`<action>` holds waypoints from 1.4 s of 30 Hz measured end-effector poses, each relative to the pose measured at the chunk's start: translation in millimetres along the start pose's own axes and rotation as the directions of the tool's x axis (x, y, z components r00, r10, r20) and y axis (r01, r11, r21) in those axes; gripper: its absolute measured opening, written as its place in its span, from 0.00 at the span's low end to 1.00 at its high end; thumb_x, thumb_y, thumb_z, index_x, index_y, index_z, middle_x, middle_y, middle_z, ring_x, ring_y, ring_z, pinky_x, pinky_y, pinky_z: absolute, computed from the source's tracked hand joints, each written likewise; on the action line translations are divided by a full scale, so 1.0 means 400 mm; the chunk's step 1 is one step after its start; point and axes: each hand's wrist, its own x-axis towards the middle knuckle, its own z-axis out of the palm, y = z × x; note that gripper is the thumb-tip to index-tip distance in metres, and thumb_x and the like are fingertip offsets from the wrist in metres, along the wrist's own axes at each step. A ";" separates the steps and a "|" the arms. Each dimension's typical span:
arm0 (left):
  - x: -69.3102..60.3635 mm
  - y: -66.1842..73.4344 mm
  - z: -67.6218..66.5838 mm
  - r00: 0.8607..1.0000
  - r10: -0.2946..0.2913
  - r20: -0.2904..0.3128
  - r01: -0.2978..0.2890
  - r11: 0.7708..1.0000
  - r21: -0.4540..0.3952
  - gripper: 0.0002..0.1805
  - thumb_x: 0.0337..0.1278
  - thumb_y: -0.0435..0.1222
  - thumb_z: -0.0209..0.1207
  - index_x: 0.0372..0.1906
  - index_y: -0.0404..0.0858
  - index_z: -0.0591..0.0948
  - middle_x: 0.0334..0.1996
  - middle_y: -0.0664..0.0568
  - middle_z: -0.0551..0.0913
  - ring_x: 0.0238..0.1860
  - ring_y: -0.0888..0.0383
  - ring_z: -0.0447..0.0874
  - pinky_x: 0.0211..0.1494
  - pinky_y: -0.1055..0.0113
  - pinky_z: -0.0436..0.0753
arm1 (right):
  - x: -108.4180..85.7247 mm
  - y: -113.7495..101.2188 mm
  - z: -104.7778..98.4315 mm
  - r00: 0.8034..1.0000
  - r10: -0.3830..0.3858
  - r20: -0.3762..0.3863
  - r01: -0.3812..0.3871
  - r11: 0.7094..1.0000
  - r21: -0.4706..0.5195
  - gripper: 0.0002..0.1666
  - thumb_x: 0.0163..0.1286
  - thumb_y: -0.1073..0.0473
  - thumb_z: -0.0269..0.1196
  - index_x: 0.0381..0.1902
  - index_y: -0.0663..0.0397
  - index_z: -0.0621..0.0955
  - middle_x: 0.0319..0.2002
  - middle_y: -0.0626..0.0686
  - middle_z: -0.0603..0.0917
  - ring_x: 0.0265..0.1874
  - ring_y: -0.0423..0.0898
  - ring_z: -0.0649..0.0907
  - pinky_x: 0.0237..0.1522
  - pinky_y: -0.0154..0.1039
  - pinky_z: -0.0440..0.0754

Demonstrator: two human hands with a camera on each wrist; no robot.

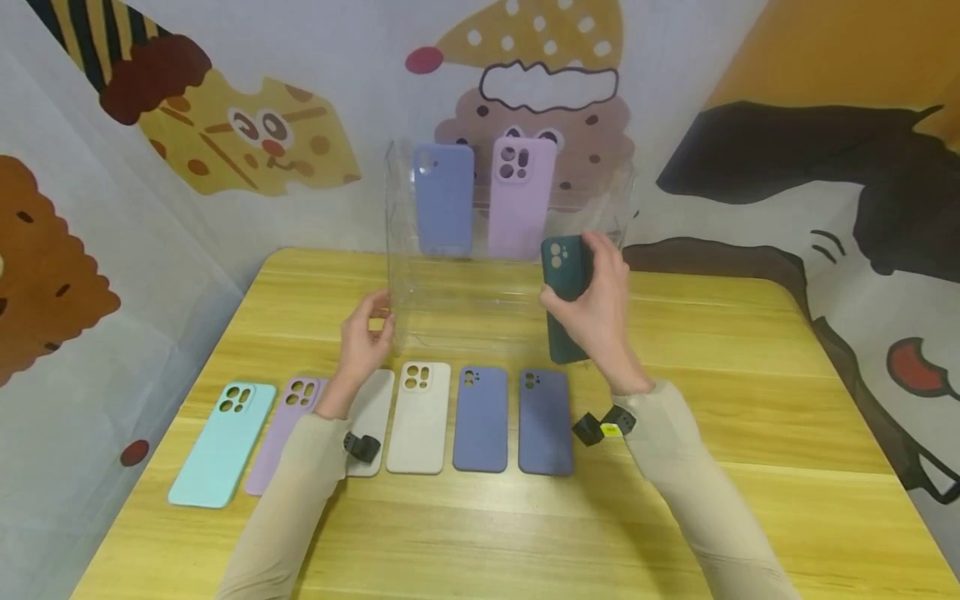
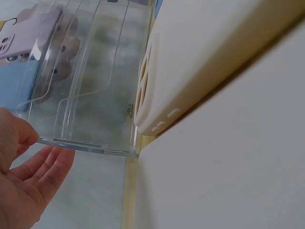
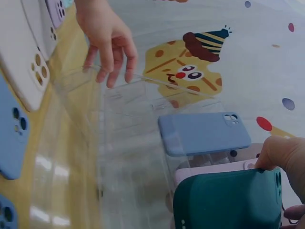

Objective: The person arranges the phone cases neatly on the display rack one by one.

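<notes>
Your right hand (image 1: 602, 307) grips a green phone case (image 1: 567, 277) before the clear rack (image 2: 88, 117), its edge pinched by your left hand (image 1: 363, 342); blue (image 1: 444, 200) and pink cases (image 1: 520, 212) already stand there, six others (image 1: 417, 429) lie tabled.

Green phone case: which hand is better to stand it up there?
Probably the right hand: it grips the green phone case near the clear stand, while the left hand holds the stand's side.
</notes>
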 end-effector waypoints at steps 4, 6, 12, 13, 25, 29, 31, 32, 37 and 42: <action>0.000 0.003 0.000 1.000 0.000 0.000 0.000 1.000 -0.004 0.21 0.52 0.18 0.54 0.54 0.23 0.71 0.42 0.31 0.79 0.37 0.40 0.81 0.29 0.54 0.87 | 0.042 -0.013 0.007 0.998 -0.035 -0.049 0.036 0.999 0.020 0.43 0.47 0.61 0.67 0.62 0.68 0.66 0.61 0.66 0.67 0.59 0.58 0.65 0.60 0.52 0.66; 0.000 0.004 -0.001 1.000 -0.002 0.002 0.002 1.000 -0.006 0.21 0.52 0.18 0.54 0.54 0.23 0.71 0.42 0.31 0.79 0.37 0.40 0.81 0.29 0.55 0.87 | 0.065 -0.019 0.008 0.994 -0.058 -0.088 0.061 0.998 0.023 0.42 0.47 0.62 0.67 0.61 0.69 0.67 0.61 0.66 0.67 0.59 0.57 0.66 0.62 0.49 0.65; 0.000 0.006 -0.004 1.000 -0.011 0.010 0.011 1.000 0.002 0.21 0.53 0.19 0.55 0.54 0.23 0.71 0.43 0.32 0.79 0.38 0.41 0.81 0.30 0.56 0.87 | 0.140 -0.033 0.003 0.976 -0.100 -0.196 0.108 0.994 0.031 0.42 0.47 0.61 0.68 0.60 0.69 0.67 0.60 0.66 0.65 0.61 0.51 0.64 0.67 0.37 0.60; 0.000 0.006 -0.004 1.000 -0.014 0.012 0.014 1.000 0.002 0.21 0.53 0.19 0.54 0.54 0.23 0.71 0.43 0.32 0.79 0.38 0.41 0.81 0.30 0.56 0.87 | 0.152 -0.034 0.001 0.972 -0.106 -0.208 0.115 0.993 0.031 0.42 0.47 0.60 0.68 0.60 0.69 0.67 0.60 0.66 0.65 0.62 0.50 0.64 0.67 0.35 0.59; 0.000 0.004 -0.006 1.000 -0.021 0.019 0.021 1.000 -0.006 0.20 0.54 0.19 0.54 0.54 0.22 0.71 0.43 0.32 0.79 0.38 0.41 0.81 0.31 0.54 0.87 | 0.292 -0.026 -0.006 0.922 -0.102 -0.373 0.115 0.993 0.014 0.40 0.50 0.60 0.67 0.61 0.63 0.66 0.58 0.58 0.62 0.59 0.38 0.61 0.65 0.27 0.57; -0.001 0.004 -0.005 1.000 -0.023 0.018 0.023 1.000 -0.006 0.21 0.53 0.19 0.54 0.54 0.22 0.71 0.43 0.32 0.79 0.38 0.41 0.81 0.31 0.55 0.87 | 0.317 -0.006 0.005 0.914 -0.096 -0.395 0.102 0.995 -0.007 0.41 0.51 0.59 0.68 0.62 0.63 0.65 0.60 0.58 0.61 0.60 0.37 0.60 0.66 0.26 0.55; -0.001 0.004 -0.005 1.000 -0.024 0.018 0.024 1.000 -0.005 0.20 0.53 0.19 0.54 0.54 0.23 0.71 0.43 0.31 0.79 0.38 0.40 0.81 0.31 0.55 0.87 | 0.323 0.006 0.013 0.911 -0.097 -0.401 0.107 0.994 0.004 0.42 0.51 0.61 0.68 0.63 0.63 0.64 0.60 0.57 0.60 0.61 0.37 0.60 0.67 0.26 0.55; -0.002 0.004 -0.005 1.000 -0.023 0.018 0.023 1.000 -0.004 0.21 0.53 0.19 0.54 0.54 0.23 0.71 0.43 0.32 0.79 0.38 0.40 0.81 0.31 0.55 0.87 | 0.325 0.012 0.017 0.909 -0.103 -0.404 0.117 0.993 0.010 0.42 0.51 0.61 0.68 0.62 0.64 0.64 0.60 0.58 0.60 0.61 0.37 0.60 0.66 0.26 0.55; -0.002 0.005 -0.003 1.000 -0.012 0.011 0.012 1.000 0.002 0.21 0.52 0.19 0.55 0.54 0.22 0.71 0.42 0.31 0.79 0.38 0.40 0.81 0.31 0.55 0.87 | 0.325 0.031 0.034 0.901 -0.164 -0.401 0.174 0.985 -0.012 0.42 0.51 0.62 0.69 0.62 0.65 0.64 0.60 0.61 0.60 0.62 0.38 0.60 0.68 0.29 0.56; -0.001 0.005 -0.004 1.000 -0.016 0.012 0.016 1.000 -0.002 0.20 0.53 0.19 0.54 0.54 0.23 0.72 0.42 0.32 0.79 0.38 0.40 0.81 0.31 0.55 0.87 | 0.320 0.028 0.046 0.910 -0.164 -0.381 0.164 0.986 -0.031 0.41 0.53 0.59 0.68 0.63 0.63 0.64 0.62 0.61 0.59 0.64 0.37 0.58 0.69 0.28 0.53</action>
